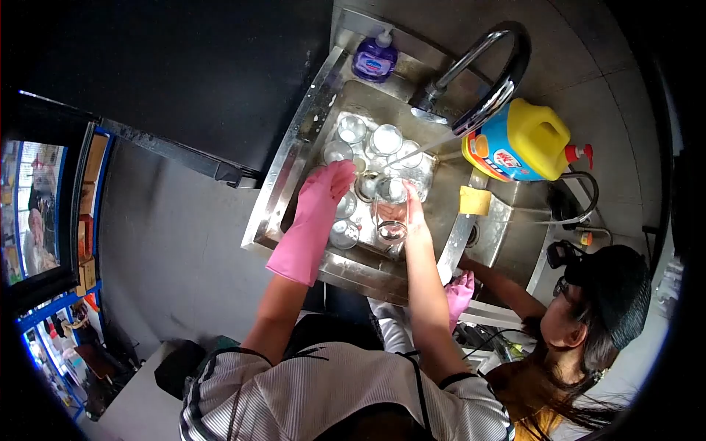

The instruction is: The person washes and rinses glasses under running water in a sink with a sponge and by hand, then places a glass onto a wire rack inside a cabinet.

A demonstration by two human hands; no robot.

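My right hand is bare and holds a clear drinking glass along its right side, over the sink basin. My left hand wears a long pink rubber glove. Its fingers are stretched out beside the glasses at the basin's left, with nothing visible in them. Several more clear glasses stand close together in the left basin. Water runs from the chrome faucet down onto the glasses just beyond my right hand.
A purple soap bottle stands at the back left corner. A yellow detergent jug is behind the basins. A yellow sponge sits on the divider. At the right basin, a person in a black cap reaches in; a pink glove is nearby.
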